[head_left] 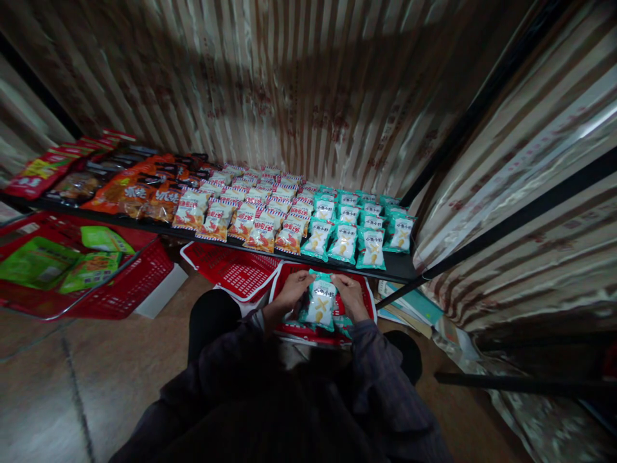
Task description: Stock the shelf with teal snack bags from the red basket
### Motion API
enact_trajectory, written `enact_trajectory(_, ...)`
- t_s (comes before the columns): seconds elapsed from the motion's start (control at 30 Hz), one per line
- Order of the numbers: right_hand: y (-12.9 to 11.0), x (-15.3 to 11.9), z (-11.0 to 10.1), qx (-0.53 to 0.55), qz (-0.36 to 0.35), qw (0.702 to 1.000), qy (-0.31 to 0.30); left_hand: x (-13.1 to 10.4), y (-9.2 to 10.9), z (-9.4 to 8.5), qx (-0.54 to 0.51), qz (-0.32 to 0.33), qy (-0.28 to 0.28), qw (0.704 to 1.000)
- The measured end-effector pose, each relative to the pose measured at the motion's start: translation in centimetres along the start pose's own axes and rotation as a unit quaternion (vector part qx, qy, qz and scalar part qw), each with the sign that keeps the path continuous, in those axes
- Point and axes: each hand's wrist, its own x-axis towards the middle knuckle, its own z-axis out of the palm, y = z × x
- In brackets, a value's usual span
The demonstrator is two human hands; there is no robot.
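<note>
Head camera: just below the centre of the frame, the left hand [294, 290] and the right hand [351, 296] are gripping the upper edge of one teal-and-white snack bag [322, 301], holding it over a small red basket [369, 298]. Across the middle, a black shelf [401, 265] is carrying teal bags [371, 248] toward the right, white-and-orange bags [260, 229] at centre and orange packets [137, 193] farther left, while at the left edge a larger red basket [144, 280] is holding green packets [41, 262].
</note>
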Motion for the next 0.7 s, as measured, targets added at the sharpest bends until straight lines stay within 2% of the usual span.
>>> enact_trajectory(0.27,-0.3,-1.2,0.6,0.042,0.004,0.999,-0.013,-0.2,0.5,0.8,-0.038,0.011,0.074,0.996)
enact_trajectory(0.5,1.0,-4.5,0.4,0.164,0.115,0.973,-0.119,0.9,1.3,0.5,-0.068,0.045,0.169,0.982)
enact_trajectory(0.7,1.8,-6.4,1.1,0.25,0.17,0.949,-0.086,2.2,1.8,0.6,-0.088,0.092,0.233,0.964)
